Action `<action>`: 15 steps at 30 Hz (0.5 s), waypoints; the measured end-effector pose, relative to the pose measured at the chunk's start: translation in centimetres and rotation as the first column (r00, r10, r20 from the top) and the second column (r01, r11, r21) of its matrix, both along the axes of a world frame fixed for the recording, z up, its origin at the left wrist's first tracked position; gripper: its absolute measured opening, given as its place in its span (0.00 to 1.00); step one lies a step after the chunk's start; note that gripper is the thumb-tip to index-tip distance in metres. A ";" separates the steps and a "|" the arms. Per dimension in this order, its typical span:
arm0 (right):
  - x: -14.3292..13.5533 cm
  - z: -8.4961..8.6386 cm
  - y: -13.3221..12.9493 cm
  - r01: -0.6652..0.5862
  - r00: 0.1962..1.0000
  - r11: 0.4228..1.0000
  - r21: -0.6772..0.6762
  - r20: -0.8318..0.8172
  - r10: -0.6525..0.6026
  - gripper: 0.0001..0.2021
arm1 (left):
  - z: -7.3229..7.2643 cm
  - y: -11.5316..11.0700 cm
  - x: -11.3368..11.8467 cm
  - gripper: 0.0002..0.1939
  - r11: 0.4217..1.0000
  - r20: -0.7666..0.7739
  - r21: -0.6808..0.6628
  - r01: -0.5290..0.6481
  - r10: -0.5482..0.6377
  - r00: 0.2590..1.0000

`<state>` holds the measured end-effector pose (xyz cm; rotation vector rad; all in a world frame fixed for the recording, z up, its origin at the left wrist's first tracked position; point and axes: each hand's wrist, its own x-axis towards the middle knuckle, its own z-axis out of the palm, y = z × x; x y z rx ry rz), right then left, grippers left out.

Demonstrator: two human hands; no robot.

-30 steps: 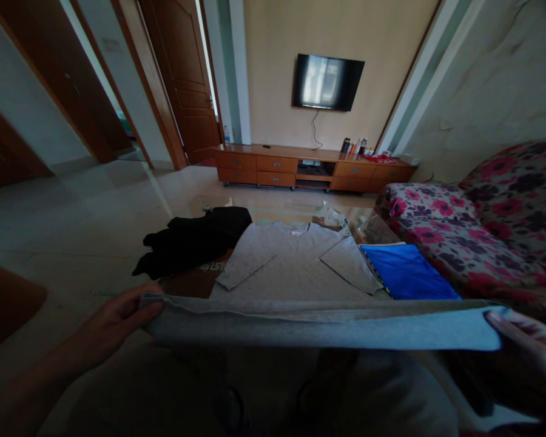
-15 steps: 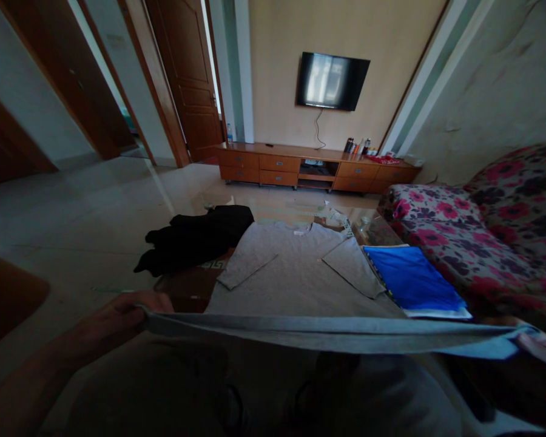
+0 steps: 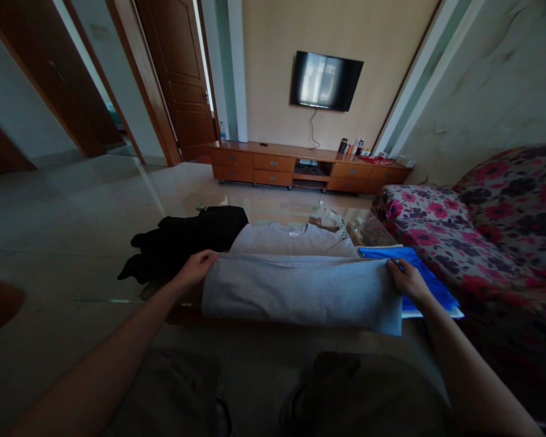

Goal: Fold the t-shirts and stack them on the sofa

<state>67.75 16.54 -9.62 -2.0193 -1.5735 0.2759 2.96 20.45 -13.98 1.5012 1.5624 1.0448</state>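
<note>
A grey shirt point(image 3: 300, 291) lies over the low glass table, its lower part folded up across its middle. The collar and shoulders show flat beyond the fold. My left hand point(image 3: 203, 262) pinches the fold's upper left corner, and my right hand point(image 3: 403, 276) pinches the upper right corner. Left of the shirt lies a crumpled black garment point(image 3: 186, 238). A folded blue cloth point(image 3: 425, 282) sits at the right, partly behind my right hand and the shirt.
Beyond the table stands a long wooden cabinet point(image 3: 273, 164) under a wall-mounted television point(image 3: 327, 81). A flowered sofa point(image 3: 441, 233) is on the right. My knees are at the near side, below the table edge.
Both hands have moved forward and closer together, carrying the shirt's lower edge away from me over its middle. The sleeves are now mostly covered.
</note>
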 end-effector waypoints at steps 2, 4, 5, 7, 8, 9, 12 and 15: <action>-0.7 -2.0 1.7 0.055 0.995 0.994 -0.093 0.086 -0.047 0.17 | -2.2 1.1 -0.3 0.31 0.999 -0.064 -0.024 -0.043 0.041 0.997; -1.4 -4.0 2.7 0.127 0.982 0.973 -0.194 0.161 -0.096 0.19 | -3.6 1.7 -0.6 0.28 0.996 -0.130 -0.047 -0.077 0.070 0.989; -1.7 -4.8 2.9 0.163 0.974 0.958 -0.236 0.193 -0.119 0.20 | -4.1 1.9 -0.6 0.27 0.994 -0.166 -0.056 -0.091 0.080 0.983; -2.1 -6.1 3.0 0.222 0.960 0.931 -0.290 0.234 -0.156 0.23 | -4.5 2.1 -0.5 0.23 0.991 -0.253 -0.065 -0.121 0.101 0.962; -2.2 -6.5 3.0 0.249 0.953 0.920 -0.304 0.246 -0.176 0.25 | -4.5 2.3 -0.4 0.22 0.988 -0.301 -0.066 -0.138 0.112 0.947; -2.3 -6.8 2.9 0.273 0.947 0.911 -0.311 0.255 -0.197 0.26 | -4.5 2.4 -0.2 0.21 0.985 -0.347 -0.067 -0.156 0.124 0.930; -2.4 -6.8 2.6 0.319 0.933 0.897 -0.308 0.268 -0.240 0.29 | -4.5 2.8 0.4 0.20 0.977 -0.426 -0.063 -0.203 0.157 0.891; -2.2 -6.2 2.6 0.333 0.930 0.886 -0.324 0.269 -0.251 0.30 | -4.1 3.2 0.9 0.20 0.978 -0.441 -0.040 -0.203 0.165 0.882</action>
